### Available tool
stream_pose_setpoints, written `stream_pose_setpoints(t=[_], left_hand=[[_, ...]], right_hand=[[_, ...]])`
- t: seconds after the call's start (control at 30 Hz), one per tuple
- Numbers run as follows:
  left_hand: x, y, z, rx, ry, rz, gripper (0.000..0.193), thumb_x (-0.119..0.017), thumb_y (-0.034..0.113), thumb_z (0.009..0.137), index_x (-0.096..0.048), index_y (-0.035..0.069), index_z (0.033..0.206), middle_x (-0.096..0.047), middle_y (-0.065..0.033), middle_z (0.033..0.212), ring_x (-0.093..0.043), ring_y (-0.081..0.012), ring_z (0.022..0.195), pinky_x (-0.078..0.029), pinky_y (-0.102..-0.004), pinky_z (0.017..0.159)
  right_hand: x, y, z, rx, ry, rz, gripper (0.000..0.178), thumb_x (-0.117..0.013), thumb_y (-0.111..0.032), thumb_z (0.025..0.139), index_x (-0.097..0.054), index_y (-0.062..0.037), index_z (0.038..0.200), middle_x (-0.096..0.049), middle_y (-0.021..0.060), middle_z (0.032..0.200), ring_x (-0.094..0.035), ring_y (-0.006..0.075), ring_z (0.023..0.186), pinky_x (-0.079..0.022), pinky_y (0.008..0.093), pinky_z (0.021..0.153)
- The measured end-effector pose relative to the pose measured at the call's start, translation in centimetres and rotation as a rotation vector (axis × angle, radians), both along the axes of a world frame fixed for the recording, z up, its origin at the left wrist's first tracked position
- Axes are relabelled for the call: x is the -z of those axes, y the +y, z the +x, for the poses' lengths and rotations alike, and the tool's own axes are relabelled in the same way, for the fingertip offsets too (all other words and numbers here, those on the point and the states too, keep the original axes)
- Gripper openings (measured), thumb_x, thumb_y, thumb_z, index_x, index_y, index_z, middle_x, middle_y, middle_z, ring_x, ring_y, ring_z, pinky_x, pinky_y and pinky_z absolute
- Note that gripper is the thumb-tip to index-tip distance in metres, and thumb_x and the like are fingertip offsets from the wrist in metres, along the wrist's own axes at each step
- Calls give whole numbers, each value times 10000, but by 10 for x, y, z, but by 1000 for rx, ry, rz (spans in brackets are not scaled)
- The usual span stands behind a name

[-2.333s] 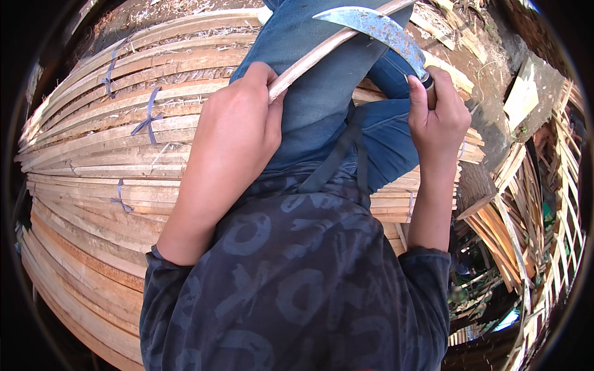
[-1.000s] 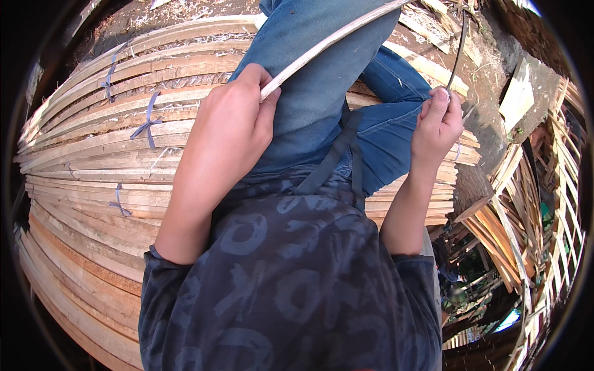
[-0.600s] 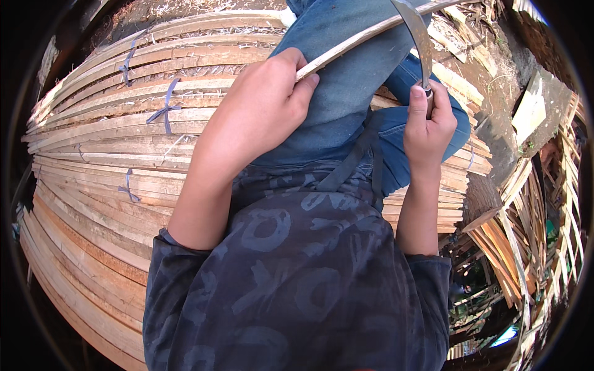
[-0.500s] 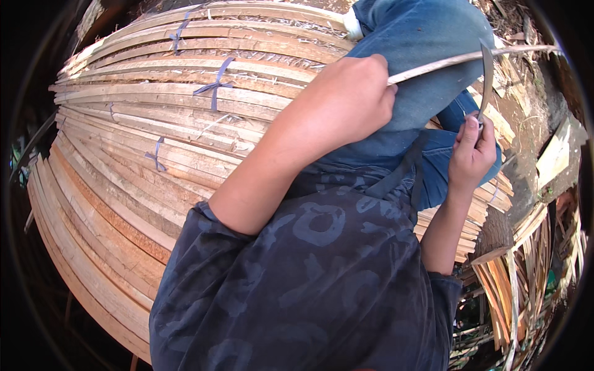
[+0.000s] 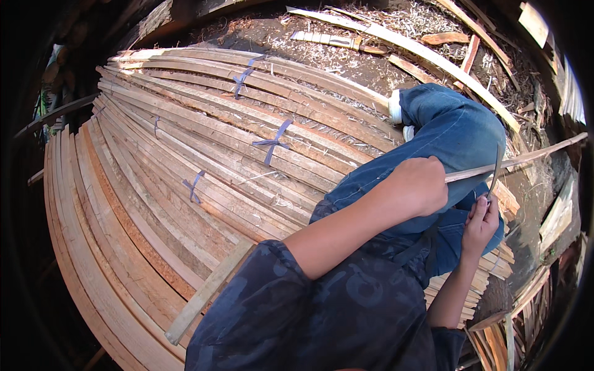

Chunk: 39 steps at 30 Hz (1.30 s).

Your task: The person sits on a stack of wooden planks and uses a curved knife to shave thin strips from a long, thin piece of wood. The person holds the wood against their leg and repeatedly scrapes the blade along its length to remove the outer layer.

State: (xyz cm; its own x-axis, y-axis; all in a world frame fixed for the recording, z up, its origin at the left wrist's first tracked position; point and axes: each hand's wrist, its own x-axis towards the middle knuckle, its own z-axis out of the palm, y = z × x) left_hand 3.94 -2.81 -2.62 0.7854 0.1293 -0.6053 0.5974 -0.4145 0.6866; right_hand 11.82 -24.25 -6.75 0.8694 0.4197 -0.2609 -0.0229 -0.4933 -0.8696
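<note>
My left hand [image 5: 421, 188], across my jeans, is closed in a fist around one end of a thin pale wooden strip [image 5: 538, 156]. The strip runs out to the right, past my knee. My right hand [image 5: 481, 224] is lower and further right, fingers wrapped round a knife whose handle is mostly hidden in the grip. Its narrow blade [image 5: 497, 166] points up and crosses the strip just right of my left fist. Whether the edge bites into the wood cannot be seen.
I sit on a platform of long wooden slats [image 5: 148, 204] tied with purple strips [image 5: 272, 143]. A short wooden bar [image 5: 207, 294] lies by my left sleeve. Ahead, shavings [image 5: 396, 21], a long curved strip [image 5: 433, 59] and offcuts cover the ground. More split wood stands at lower right.
The view has shifted, showing more ground ahead and the wooden bar by my sleeve. My left fist is closer to the blade, with less strip between them. Both grips are kept.
</note>
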Motion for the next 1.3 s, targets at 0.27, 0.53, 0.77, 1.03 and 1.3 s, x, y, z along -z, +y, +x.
stream_pose_setpoints(t=[0.27, 0.53, 0.77, 1.03, 1.3], left_hand=[[-15, -2, -19, -136, -30, 109, 387, -644, 168, 792, -478, -69, 1049, -632, -283, 860, -635, -453, 834, -499, -495, 767], [-7, -19, -38, -214, -89, 303, 419, -717, 234, 782, -487, 10, 1050, -607, -215, 734, -624, -418, 676, -467, -473, 628], [-1, -24, -35, -160, -113, 422, 444, -711, 292, 815, -474, 9, 1062, -616, -229, 783, -633, -433, 724, -474, -483, 641], [5, -25, -36, -150, -123, 453, 420, -686, 290, 836, -479, 18, 1080, -623, -242, 803, -627, -450, 741, -473, -493, 648], [3, -22, -33, -141, -109, 416, 412, -681, 296, 840, -483, 25, 1079, -626, -252, 799, -623, -465, 743, -470, -506, 638]], right_hand=[[2, -13, -5, 86, 7, 8, 176, -589, -178, 979, -587, -3, 955, -357, -64, 582, -308, 22, 552, -227, 239, 489], [-11, -30, -12, -15, -36, -73, 188, -550, -184, 1001, -574, -7, 941, -409, -35, 595, -353, 32, 532, -285, 210, 479], [-26, -22, -14, -121, -79, -182, 161, -682, -149, 905, -600, -11, 893, -442, 64, 528, -405, 146, 448, -350, 283, 468], [-31, -14, -9, -230, -240, -277, 192, -740, -173, 855, -615, -32, 892, -470, 58, 541, -472, 208, 444, -391, 318, 454], [-21, -20, 4, -268, -407, -327, 229, -772, -185, 816, -619, -46, 913, -523, 51, 613, -505, 207, 482, -402, 321, 459]])
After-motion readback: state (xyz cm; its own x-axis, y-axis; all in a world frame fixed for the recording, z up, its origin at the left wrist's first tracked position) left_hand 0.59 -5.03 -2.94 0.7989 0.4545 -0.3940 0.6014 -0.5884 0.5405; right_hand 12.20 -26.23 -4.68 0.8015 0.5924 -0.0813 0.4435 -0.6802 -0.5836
